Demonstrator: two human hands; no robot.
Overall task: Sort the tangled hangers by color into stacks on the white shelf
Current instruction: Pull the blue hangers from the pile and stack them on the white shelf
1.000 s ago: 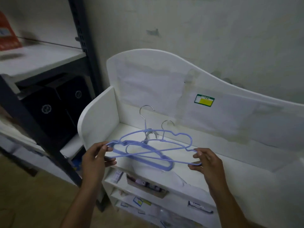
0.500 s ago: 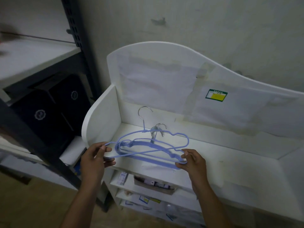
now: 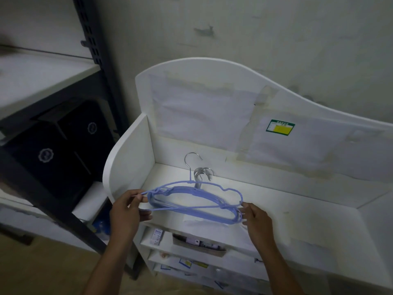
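Note:
Several light-blue hangers (image 3: 197, 193) with silver hooks lie bunched together over the left part of the white shelf (image 3: 297, 201). One hook stands higher than the clustered others. My left hand (image 3: 127, 209) pinches the left tips of the hangers. My right hand (image 3: 256, 218) grips their right ends just above the shelf top. Whether the lower hangers touch the shelf, I cannot tell.
The shelf has a curved white back panel (image 3: 212, 99) with a green and yellow sticker (image 3: 280, 127) and a side wall (image 3: 129, 165) on the left. Lower tiers hold small boxes (image 3: 197, 244). A dark metal rack (image 3: 100, 60) with black boxes (image 3: 63, 145) stands to the left.
The hangers have come together into one aligned bunch and sunk toward the shelf top. My right hand has moved inward along with their right ends.

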